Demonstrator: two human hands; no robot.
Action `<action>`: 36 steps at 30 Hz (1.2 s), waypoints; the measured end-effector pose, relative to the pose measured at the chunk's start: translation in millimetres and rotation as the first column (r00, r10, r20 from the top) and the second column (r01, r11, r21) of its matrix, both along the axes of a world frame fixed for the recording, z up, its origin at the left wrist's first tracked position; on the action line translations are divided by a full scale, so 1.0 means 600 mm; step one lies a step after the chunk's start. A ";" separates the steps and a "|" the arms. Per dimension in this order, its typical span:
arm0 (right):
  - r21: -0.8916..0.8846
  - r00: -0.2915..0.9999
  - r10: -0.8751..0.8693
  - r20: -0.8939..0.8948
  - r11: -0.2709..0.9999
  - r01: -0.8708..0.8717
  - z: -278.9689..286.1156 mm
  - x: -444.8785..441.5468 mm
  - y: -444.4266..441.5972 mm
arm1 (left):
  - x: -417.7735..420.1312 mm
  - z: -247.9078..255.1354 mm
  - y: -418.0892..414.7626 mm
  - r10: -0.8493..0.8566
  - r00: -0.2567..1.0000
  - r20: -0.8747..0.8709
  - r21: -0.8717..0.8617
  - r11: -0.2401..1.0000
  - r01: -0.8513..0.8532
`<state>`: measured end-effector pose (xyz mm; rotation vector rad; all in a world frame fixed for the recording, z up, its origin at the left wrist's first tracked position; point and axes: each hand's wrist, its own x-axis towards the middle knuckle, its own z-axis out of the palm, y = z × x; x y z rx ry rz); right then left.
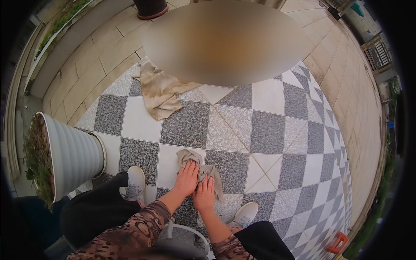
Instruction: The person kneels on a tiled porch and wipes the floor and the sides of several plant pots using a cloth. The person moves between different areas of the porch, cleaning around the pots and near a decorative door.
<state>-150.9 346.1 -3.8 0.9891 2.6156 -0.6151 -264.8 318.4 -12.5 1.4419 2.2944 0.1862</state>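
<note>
A crumpled grey-beige cloth (213, 175) lies on the tiled floor between my feet. My left hand (188, 177) rests on its upper left part, fingers pointing forward and pressed into the folds. Slightly lower and to the right, my right hand (204, 194) bears down on the rest of the cloth. The two hands are side by side and nearly touch. Whether the cloth is one piece or two cannot be told, as the hands cover its middle. Farther ahead, a larger stained beige cloth (159, 89) is spread loosely over the tiles.
A white ribbed planter (73, 154) with plants stands at left, near my left shoe (136, 182). My right shoe (245, 214) is at right. A white curved metal frame (187, 227) is below my arms. A dark pot (150, 8) stands far ahead; an orange handle-like object (338, 243) lies lower right.
</note>
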 end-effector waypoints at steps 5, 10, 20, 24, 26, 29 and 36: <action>-0.034 0.991 -0.019 -0.134 0.999 0.015 -0.014 -0.047 0.064 | -0.076 0.002 0.077 0.063 0.998 0.018 0.016 0.998 -0.063; -0.068 1.000 -0.001 -0.027 0.998 -0.001 -0.007 -0.035 0.052 | -0.049 -0.003 0.014 0.057 0.997 -0.055 0.063 0.997 -0.053; -0.063 0.999 0.032 -0.018 0.997 -0.033 -0.006 -0.053 0.060 | -0.124 -0.013 0.085 0.012 0.997 -0.076 0.163 0.987 0.000; -0.081 0.999 -0.019 -0.047 0.997 0.016 -0.017 -0.061 0.070 | -0.100 -0.004 0.054 0.036 0.998 -0.045 0.123 0.992 -0.030; -0.121 1.000 0.026 0.011 0.992 -0.024 -0.009 -0.045 0.043 | -0.058 0.005 -0.010 0.011 0.999 -0.051 0.064 0.998 -0.008; -0.193 0.960 0.251 0.125 0.955 -0.224 0.022 0.021 -0.039 | 0.024 0.010 -0.180 -0.249 0.967 -0.054 -0.089 0.966 0.244; -0.174 0.919 0.383 0.095 0.915 -0.364 0.015 0.078 -0.098 | 0.000 0.027 -0.204 -0.495 0.863 0.101 -0.032 0.865 0.501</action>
